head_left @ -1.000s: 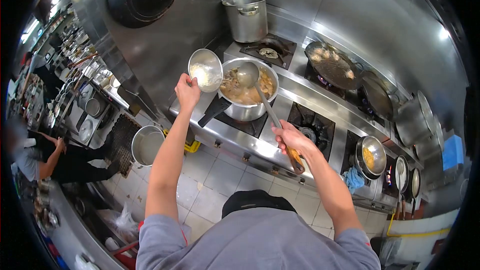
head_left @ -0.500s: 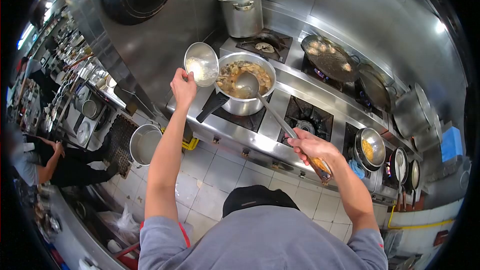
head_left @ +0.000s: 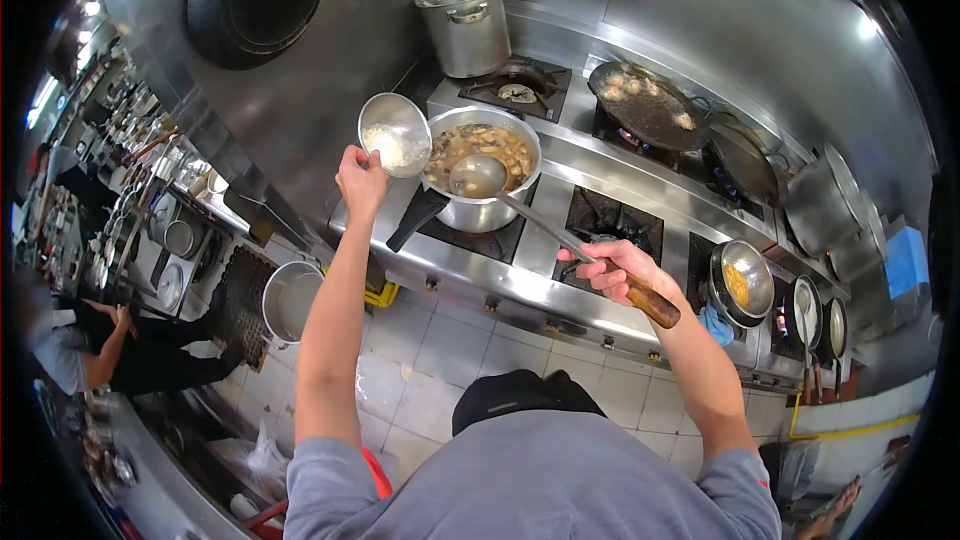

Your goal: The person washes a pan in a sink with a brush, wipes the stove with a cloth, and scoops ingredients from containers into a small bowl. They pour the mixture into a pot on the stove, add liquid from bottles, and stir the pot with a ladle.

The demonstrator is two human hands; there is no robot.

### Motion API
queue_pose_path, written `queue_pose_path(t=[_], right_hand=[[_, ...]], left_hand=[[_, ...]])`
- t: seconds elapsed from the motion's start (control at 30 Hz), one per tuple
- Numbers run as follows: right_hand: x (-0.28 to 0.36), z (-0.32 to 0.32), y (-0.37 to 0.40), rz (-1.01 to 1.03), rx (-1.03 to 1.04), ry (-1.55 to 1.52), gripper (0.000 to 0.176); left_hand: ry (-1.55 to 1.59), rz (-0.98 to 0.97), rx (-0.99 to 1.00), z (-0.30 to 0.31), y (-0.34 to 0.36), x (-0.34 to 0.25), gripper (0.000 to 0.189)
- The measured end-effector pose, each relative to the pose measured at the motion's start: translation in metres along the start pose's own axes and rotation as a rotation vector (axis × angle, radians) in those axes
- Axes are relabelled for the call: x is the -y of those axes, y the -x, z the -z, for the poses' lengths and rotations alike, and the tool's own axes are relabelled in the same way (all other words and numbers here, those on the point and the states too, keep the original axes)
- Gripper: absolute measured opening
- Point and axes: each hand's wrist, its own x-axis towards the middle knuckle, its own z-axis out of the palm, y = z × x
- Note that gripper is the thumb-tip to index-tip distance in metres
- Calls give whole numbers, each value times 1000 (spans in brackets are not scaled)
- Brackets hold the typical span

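My left hand (head_left: 358, 181) grips a small steel bowl (head_left: 393, 133) with white powder in it, tilted beside the left rim of a steel saucepan (head_left: 478, 175). The saucepan stands on a burner, holds pale pieces in brown broth, and its black handle points toward me. My right hand (head_left: 612, 267) holds a long ladle (head_left: 480, 176) by its wooden handle; the ladle's cup rests in the broth at the pan's near side.
A tall stockpot (head_left: 463, 26) stands behind the saucepan. A dark wok (head_left: 650, 110) with frying pieces sits to the right, with more pans and lids along the steel range (head_left: 520, 285). A bucket (head_left: 291, 297) stands on the tiled floor at left. Another person (head_left: 90, 345) bends at far left.
The ladle has come down from above the saucepan into the broth, and my right hand has swung its handle lower and to the right. The bowl stays tilted by the rim.
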Motion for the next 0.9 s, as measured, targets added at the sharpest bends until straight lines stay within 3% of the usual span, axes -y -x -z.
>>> queue_pose_path(t=[0.07, 0.2, 0.4, 0.57, 0.73, 0.9], right_hand=[[-5, 2, -1, 39, 99, -169, 31], [-5, -9, 8, 104, 24, -187, 31], [6, -37, 28, 236, -71, -13, 31], [8, -66, 27, 333, -274, 315, 29], [2, -86, 19, 315, -416, 541, 27], [2, -80, 14, 330, -421, 679, 21]], left_hand=[[58, 46, 20, -1, 0, -7, 23], [94, 139, 19, -13, -5, -7, 24], [82, 295, 85, -40, -6, -13, 20], [224, 469, 189, -73, -13, -3, 15], [222, 493, 255, -84, -12, -16, 10], [204, 488, 253, -91, -19, -12, 8]])
